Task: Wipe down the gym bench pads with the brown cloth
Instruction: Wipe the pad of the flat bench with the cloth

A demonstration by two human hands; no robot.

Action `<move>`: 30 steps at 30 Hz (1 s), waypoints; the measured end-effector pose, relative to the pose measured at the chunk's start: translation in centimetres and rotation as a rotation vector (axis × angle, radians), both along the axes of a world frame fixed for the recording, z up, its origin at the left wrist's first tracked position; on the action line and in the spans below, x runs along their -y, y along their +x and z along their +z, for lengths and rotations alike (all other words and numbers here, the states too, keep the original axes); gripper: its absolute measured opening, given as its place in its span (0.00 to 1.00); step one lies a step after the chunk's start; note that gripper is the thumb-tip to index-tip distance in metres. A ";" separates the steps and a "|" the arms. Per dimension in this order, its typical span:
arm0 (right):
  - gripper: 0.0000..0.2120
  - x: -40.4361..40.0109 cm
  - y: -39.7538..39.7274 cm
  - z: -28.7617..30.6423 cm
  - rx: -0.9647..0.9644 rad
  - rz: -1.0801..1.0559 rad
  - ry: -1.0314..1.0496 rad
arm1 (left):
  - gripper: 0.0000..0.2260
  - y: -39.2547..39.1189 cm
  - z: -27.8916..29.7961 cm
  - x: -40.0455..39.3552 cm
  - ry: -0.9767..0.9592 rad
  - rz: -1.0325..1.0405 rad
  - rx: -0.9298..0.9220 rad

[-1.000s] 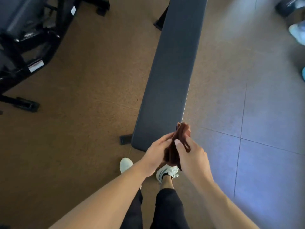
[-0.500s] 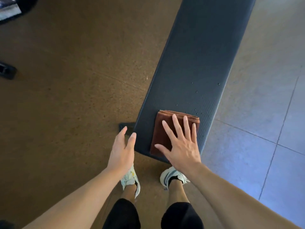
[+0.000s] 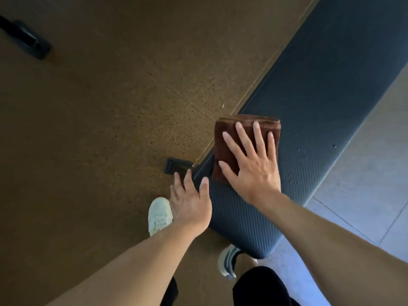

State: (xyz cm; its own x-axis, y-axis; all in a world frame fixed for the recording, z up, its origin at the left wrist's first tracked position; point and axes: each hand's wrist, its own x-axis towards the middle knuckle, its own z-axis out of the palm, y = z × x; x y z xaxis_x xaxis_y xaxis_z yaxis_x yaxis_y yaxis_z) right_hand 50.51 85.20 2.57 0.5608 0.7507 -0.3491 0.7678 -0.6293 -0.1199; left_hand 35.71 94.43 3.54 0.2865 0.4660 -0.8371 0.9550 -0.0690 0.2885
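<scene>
A long dark bench pad [image 3: 320,102] runs from the lower middle up to the top right. A folded brown cloth [image 3: 227,138] lies flat on the pad's left edge, near its close end. My right hand [image 3: 251,160] presses down on the cloth with the fingers spread flat. My left hand [image 3: 189,202] hovers just left of the pad's near end, fingers loosely apart and holding nothing. Small water droplets [image 3: 298,149] dot the pad to the right of the cloth.
A black bench foot [image 3: 174,166] sticks out on the brown speckled floor [image 3: 110,107] just beyond my left hand. Another black equipment foot [image 3: 26,39] sits at the upper left. Grey tiles [image 3: 364,173] lie right of the bench. My shoes [image 3: 159,215] stand by the pad's end.
The cloth went from being held in both hands to lying flat on the pad under my right palm. My right hand has since slid it further up the pad; my left hand let go.
</scene>
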 end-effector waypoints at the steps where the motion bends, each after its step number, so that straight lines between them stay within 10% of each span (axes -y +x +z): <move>1: 0.32 1.8 -1.1 0.1 -0.001 0.026 0.007 | 0.29 0.1 0.0 -0.1 -0.013 0.023 0.001; 9: 0.34 8.3 1.5 -0.8 -0.081 0.799 0.024 | 0.29 0.6 -0.4 -0.3 -0.015 0.030 -0.109; 19: 0.34 0.1 3.8 -0.7 -0.076 0.701 0.052 | 0.26 0.5 -1.0 1.3 0.120 0.176 -0.040; 25: 0.32 11.6 4.3 0.0 -0.079 1.104 0.024 | 0.29 -0.6 -0.5 3.1 0.163 0.809 0.400; 30: 0.35 5.2 3.0 -0.5 -0.059 1.273 0.034 | 0.30 -4.3 0.8 14.7 0.138 1.161 0.470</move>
